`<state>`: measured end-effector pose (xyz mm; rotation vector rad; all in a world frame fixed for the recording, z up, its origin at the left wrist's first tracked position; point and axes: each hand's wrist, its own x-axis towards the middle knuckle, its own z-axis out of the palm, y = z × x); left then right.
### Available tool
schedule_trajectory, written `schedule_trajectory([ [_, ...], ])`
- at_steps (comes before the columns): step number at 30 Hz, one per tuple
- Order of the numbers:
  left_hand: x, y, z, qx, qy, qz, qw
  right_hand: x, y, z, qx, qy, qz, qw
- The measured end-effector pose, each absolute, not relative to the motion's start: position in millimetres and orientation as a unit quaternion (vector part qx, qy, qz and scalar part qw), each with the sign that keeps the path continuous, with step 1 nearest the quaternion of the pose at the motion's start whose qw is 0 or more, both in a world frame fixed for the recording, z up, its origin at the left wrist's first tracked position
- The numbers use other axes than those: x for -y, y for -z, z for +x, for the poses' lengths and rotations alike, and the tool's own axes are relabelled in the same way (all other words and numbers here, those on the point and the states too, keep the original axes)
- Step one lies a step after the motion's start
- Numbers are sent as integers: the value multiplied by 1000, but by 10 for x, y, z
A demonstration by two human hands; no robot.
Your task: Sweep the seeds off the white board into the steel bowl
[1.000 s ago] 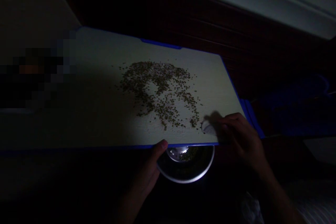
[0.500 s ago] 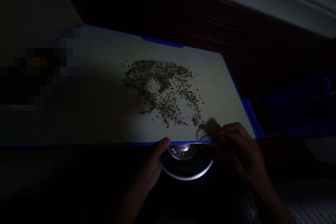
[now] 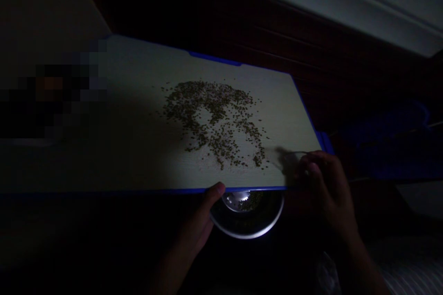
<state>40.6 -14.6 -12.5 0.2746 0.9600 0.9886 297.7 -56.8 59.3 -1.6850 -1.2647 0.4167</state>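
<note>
A pale folding table (image 3: 128,161) with blue edging carries a thin scatter of small greenish-brown beans or seeds (image 3: 194,97). Under its near edge sits a round metal bowl (image 3: 258,233) with more of the greenish seeds inside. My left hand (image 3: 199,221) grips the bowl's left side, its thumb up against the table edge; its other fingers are mostly hidden. Over the near right corner, my right hand (image 3: 330,184) pinches a thin, clear, rounded piece (image 3: 298,152), seen nearly edge-on. What exactly that piece is, I cannot make out.
A light ledge (image 3: 328,4) crosses the upper right. Dark blue things (image 3: 387,124) lie right of the table, their shape unclear. Clear crumpled plastic (image 3: 328,272) shows at the bottom right. The left end of the table is blurred out, and the room is dim.
My right hand drew the clear piece toward the near table edge, then lifted and turned it back to the right. My left hand and the bowl stay nearly still.
</note>
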Motion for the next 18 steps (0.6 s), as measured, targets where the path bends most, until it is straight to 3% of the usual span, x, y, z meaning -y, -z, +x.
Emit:
schedule_trajectory([
  [8, 148, 108, 395, -440, -443, 127, 770, 468, -602, 2983, 573, -205, -674, 419],
  [18, 165, 145, 387, -441, -452, 114, 766, 438, -644, 3046, 637, -167, -663, 356],
])
